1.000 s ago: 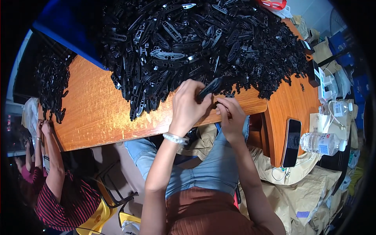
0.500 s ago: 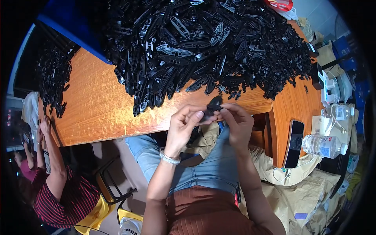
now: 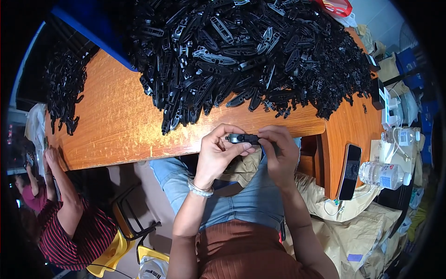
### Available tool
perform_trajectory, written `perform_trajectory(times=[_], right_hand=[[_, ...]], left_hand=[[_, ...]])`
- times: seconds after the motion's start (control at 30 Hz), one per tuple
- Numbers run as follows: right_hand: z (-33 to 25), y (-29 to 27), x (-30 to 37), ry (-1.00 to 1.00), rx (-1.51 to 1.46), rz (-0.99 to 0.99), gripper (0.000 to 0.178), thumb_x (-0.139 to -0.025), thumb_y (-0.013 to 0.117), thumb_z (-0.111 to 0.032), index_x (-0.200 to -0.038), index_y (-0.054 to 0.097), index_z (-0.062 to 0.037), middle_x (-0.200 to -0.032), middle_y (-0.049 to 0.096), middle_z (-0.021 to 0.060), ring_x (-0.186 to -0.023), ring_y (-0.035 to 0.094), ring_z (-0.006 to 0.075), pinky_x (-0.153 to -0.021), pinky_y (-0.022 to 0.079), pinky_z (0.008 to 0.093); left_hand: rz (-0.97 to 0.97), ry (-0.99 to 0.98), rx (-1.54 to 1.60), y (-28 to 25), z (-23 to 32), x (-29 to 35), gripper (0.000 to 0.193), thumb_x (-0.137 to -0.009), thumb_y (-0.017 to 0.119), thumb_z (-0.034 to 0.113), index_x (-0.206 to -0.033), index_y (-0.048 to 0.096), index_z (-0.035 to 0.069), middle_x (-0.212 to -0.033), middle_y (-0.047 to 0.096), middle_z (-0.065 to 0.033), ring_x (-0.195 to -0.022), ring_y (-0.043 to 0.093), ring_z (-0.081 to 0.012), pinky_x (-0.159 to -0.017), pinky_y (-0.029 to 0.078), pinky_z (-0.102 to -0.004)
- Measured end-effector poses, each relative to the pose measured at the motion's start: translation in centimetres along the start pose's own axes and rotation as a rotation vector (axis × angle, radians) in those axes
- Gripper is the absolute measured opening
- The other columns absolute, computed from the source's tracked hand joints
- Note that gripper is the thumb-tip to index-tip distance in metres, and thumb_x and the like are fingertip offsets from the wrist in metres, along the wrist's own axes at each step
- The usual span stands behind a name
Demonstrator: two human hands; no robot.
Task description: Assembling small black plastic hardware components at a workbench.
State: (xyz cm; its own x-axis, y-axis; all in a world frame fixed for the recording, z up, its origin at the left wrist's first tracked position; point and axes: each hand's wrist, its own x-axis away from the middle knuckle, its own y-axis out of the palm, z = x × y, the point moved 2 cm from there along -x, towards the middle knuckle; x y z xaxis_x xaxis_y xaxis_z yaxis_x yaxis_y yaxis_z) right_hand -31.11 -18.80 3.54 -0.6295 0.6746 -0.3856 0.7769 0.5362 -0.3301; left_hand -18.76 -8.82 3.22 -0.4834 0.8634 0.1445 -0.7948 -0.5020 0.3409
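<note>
Just past the near table edge, over my lap, I hold a small long black plastic part (image 3: 245, 138) level between both hands. My left hand (image 3: 217, 149) pinches its left end between thumb and fingers, and a bracelet circles that wrist. At its right end, the thumb and fingertips of my right hand (image 3: 280, 149) are closed on the part. Beyond my hands a big heap of black plastic parts (image 3: 218, 60) covers the far table, with long oval pieces in the middle. Smaller black pieces (image 3: 325, 88) lie toward the right of it.
A phone (image 3: 349, 172) and a water bottle (image 3: 384, 175) lie at the right. A blue bin (image 3: 93, 37) stands at the far left, near a smaller heap (image 3: 65, 97). A co-worker in a striped shirt (image 3: 76, 232) sits on the left. Brown paper (image 3: 344, 232) lies low right.
The black part has turned from tilted upward to lying level between my fingers. My right hand has shifted slightly along with it. The view has moved a little.
</note>
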Motion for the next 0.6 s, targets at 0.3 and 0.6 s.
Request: perform_trajectory(times=[0.3, 0.6], right_hand=[[0.7, 0.5, 1.0, 0.328, -0.275, -0.143, 0.017, -0.083, 0.058, 0.004, -0.1, 0.06, 0.0053, -0.094, 0.057, 0.0054, -0.077, 0.056, 0.0089, -0.07, 0.045, 0.0211], [1.4, -0.9, 1.2, 0.276, -0.205, -0.277, 0.013, -0.082, 0.057, 0.004, -0.092, 0.065, 0.0027, -0.077, 0.058, 0.0062, -0.067, 0.056, 0.0102, -0.057, 0.043, 0.0223]], left_hand=[[0.033, 0.067, -0.07, -0.2, -0.3, 0.1, 0.018, -0.08, 0.061, -0.008, -0.096, 0.055, -0.003, -0.085, 0.065, -0.0103, -0.071, 0.065, -0.0118, -0.063, 0.052, -0.0193], [0.026, 0.319, -0.751, -0.2, 0.4, -3.5, 0.021, -0.085, 0.06, 0.011, -0.102, 0.059, -0.001, -0.082, 0.064, -0.0126, -0.073, 0.065, -0.0204, -0.062, 0.05, -0.03]])
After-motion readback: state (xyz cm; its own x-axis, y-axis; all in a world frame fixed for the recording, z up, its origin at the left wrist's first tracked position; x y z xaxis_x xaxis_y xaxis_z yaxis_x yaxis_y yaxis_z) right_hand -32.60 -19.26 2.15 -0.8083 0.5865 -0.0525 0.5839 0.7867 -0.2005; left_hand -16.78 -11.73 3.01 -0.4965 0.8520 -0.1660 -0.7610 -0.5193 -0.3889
